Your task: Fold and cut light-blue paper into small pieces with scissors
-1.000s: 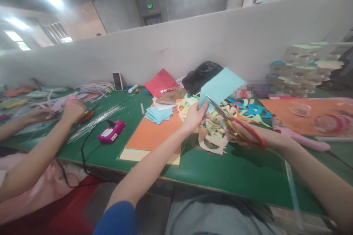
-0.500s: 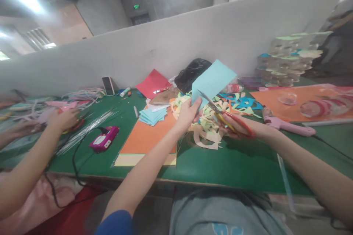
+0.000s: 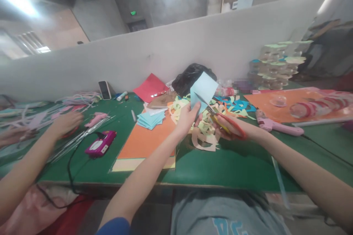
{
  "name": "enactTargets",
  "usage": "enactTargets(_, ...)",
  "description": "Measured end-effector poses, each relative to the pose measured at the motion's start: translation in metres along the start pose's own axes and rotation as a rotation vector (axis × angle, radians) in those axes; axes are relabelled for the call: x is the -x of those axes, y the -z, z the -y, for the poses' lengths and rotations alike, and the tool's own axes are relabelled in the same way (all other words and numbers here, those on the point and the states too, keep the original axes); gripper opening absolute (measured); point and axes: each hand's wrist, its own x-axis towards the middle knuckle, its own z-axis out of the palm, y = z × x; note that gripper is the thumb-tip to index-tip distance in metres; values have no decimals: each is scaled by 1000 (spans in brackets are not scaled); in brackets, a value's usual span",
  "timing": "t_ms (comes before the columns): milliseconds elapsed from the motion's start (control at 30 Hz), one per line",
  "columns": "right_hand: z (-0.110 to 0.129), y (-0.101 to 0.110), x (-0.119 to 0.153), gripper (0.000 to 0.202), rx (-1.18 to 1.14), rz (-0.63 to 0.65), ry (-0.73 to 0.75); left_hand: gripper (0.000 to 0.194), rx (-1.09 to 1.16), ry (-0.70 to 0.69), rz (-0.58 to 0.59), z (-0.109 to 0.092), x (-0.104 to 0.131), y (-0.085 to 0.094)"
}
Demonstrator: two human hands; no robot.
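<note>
A light blue sheet of paper (image 3: 205, 85) is pinched by my left hand (image 3: 189, 117) above the table. My right hand (image 3: 227, 126) is closed round the red and yellow handles of a pair of scissors (image 3: 234, 124). The scissor blades reach into the paper, and the sheet bends along the cut. Beneath both hands lies a heap of curled paper scraps (image 3: 205, 140), mostly pale yellow and cream. To the left, several small light blue paper pieces (image 3: 151, 119) rest on orange sheets (image 3: 140, 143).
A co-worker's hands (image 3: 64, 123) are busy at the left. A purple power socket (image 3: 100, 144) with a black cord lies nearer. On the right are a pink glue gun (image 3: 281, 126), a red-striped bottle (image 3: 317, 107) and stacked clear plastic pieces (image 3: 275, 66). A black plastic bag (image 3: 190, 77) sits behind.
The scissors have cut further into the blue paper, which now folds apart at the cut. At the left, the co-worker's pink glue gun now lies on the table. The view has shifted slightly.
</note>
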Motion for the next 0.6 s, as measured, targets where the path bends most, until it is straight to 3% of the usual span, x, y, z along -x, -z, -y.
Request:
enactTargets(133, -2, 0, -1, 48, -45, 34, 20, 39, -24, 24, 75, -1, 2, -3)
enactTargets(333, -15, 3, -9, 52, 118, 27, 88, 42, -19, 77, 117, -5, 2, -2)
enactTargets(600, -1, 0, -3, 52, 151, 9, 62, 42, -50, 113, 136, -1, 1, 5)
